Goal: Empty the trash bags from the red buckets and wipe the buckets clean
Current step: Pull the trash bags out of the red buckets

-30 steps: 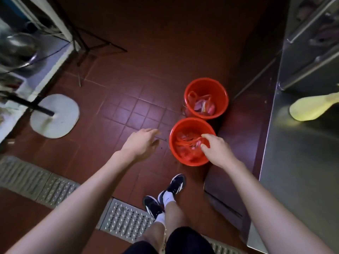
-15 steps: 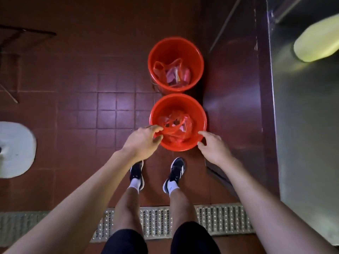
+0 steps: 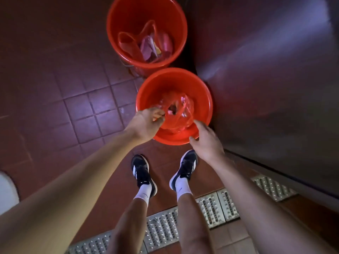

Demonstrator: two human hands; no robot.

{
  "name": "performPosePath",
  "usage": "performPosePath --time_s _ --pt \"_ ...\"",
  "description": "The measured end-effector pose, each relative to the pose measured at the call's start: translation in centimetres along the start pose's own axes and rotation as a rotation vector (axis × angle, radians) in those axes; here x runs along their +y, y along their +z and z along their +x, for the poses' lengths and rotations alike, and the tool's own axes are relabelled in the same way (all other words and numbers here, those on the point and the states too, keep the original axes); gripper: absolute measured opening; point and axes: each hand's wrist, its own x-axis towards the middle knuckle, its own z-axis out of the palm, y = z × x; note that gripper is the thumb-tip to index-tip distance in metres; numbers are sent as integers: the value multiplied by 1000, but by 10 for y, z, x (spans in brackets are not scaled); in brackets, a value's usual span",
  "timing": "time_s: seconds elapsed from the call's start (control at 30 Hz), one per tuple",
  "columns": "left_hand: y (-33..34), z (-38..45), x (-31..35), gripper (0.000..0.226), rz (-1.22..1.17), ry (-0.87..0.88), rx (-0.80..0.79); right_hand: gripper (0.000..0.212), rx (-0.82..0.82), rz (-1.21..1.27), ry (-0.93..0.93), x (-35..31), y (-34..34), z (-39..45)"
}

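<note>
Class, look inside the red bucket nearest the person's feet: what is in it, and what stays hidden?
The near bucket holds a red trash bag, with the left hand pinching its edge. Pale scraps show through the plastic; what they are and the bucket's bottom are covered.

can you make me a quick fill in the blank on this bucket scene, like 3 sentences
1. The left hand pinches the red trash bag in the ____ bucket.
2. The number of red buckets on the tiled floor is ____.
3. The far bucket has a bag lying ____ it.

Missing words: near; two; inside
</note>
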Motion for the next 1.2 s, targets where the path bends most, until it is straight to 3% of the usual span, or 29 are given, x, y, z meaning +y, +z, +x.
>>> performPosePath --time_s 0.23,0.37,0.53,0.73,0.83,0.93,1.0,1.2 --pt "27 53 -13 16 -111 33 -2 78 128 306 96 16 44 39" --pt "41 67 -14 24 -105 86 -35 87 189 404 61 21 53 59" --pt "47 68 -15 15 -76 137 -65 97 108 444 25 19 53 72" --pt "48 75 -19 10 -152 142 36 103 52 512 -18 23 64 66" --pt "46 79 -18 19 -185 145 72 85 116 547 -2 26 71 66" --pt "43 84 -17 15 -225 148 94 36 308 526 -45 26 74 74" --pt "41 87 -20 30 -246 144 107 18 412 536 -42 28 74 79" --pt "44 84 -32 24 -239 135 61 23 479 718 133 35 61 81"
